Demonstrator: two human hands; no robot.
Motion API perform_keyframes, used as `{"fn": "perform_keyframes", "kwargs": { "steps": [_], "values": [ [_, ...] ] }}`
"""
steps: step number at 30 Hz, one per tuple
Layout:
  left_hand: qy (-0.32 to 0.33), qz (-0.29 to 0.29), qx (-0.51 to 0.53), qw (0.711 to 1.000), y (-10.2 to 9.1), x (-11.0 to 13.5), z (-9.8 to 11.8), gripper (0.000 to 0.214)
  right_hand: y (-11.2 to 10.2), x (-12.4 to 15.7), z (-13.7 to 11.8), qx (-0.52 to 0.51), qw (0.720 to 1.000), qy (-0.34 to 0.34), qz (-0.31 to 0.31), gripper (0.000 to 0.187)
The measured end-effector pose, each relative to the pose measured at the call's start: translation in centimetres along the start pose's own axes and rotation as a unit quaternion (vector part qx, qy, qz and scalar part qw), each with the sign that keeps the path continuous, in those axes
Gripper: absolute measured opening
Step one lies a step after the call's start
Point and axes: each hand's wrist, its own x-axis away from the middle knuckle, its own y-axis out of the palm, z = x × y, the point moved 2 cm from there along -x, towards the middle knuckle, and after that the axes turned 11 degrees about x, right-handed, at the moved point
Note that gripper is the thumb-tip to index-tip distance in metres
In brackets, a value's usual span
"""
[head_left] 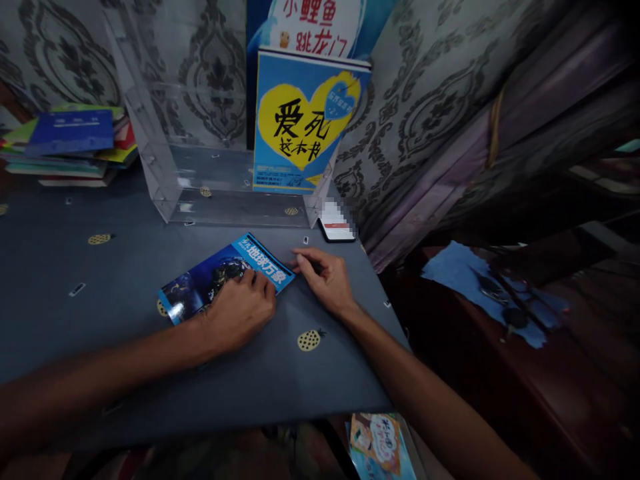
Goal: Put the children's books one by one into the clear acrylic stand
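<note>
A slim blue book [200, 283] with an Earth picture and white Chinese lettering lies slantwise on the table, cover up. My left hand [243, 310] rests on its lower edge, bent fingers pressing the cover and hiding part of it. At the book's right corner is my right hand [327, 277], thumb and forefinger close together against the edge, the other fingers curled. Behind it stands a clear acrylic rack [210, 213]. A blue book with a yellow heart [305, 120] leans upright there, in front of a taller blue book [320, 27].
A pile of books [70, 140] sits at the back left. Beside the rack lies a phone [339, 223] with its screen lit. Below the table's front edge shows another picture book [383, 447]. To the right, a blue cloth [465, 280] lies on a dark red surface [530, 360].
</note>
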Motion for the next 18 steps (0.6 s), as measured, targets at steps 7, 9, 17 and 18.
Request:
{"fn": "perform_keyframes", "kwargs": {
  "steps": [7,9,17,18],
  "values": [
    [0.009,0.006,0.034,0.999,-0.5,0.2,-0.3,0.027,-0.8,-0.1,-0.8,0.022,0.998,-0.024,0.049,0.026],
    [0.008,0.009,0.040,0.999,-0.7,0.2,-0.5,0.026,-0.9,0.0,-1.0,0.021,0.998,-0.026,0.054,0.026],
    [0.012,0.019,0.016,1.000,-0.1,0.3,-0.2,0.029,-0.4,0.4,-1.1,0.060,0.996,-0.061,-0.023,0.029],
    [0.011,0.019,0.012,1.000,0.1,0.4,-0.1,0.029,-0.2,0.5,-1.1,0.078,0.993,-0.074,-0.044,0.028]
  ]
}}
